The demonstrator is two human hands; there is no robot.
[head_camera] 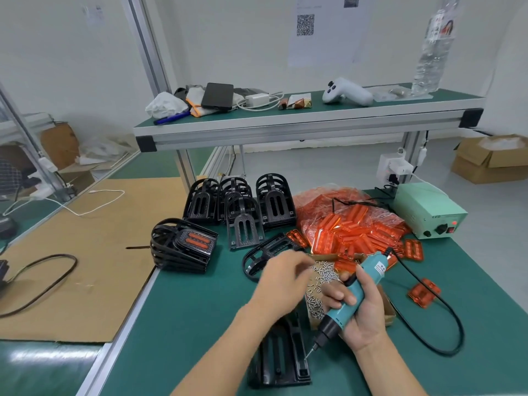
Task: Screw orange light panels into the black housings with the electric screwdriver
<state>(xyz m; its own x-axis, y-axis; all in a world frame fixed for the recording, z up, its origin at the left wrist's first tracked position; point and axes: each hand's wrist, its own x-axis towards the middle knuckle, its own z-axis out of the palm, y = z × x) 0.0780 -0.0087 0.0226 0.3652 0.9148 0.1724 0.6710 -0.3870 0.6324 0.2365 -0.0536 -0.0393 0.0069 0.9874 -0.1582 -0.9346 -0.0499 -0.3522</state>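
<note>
Head view is showing the right hand [361, 312] wrapping its curled fingers around the teal electric screwdriver [347, 302], bit tilting down toward the black housing [281, 358] lying flat on the green bench [177, 324]. That housing, partly hidden under the left forearm, is the landmark: the screwdriver bit is hovering just above its right edge, and whether it is touching a screw is too small to tell. The left hand [281, 274] is reaching beyond the housing over the heap of small silver screws [323, 277]; its fingertips are blurring, so I cannot tell whether they are pinching anything. Farther behind the housing, the bag of orange light panels [351, 224] is spilling open, with one loose orange panel [424, 292] lying to the right past the black cable [434, 318]. Stacks of empty housings [240, 201] are standing well behind, and one finished stack [183, 247] is sitting behind and to the left.

The panels are looking like thin, light, rigid plastic, probably slick and prone to cracking if overdriven; holding them by the long edges seems safest. The housing looks stiff but light, so it is likely needing a steadying hand on its frame while driving.
</note>
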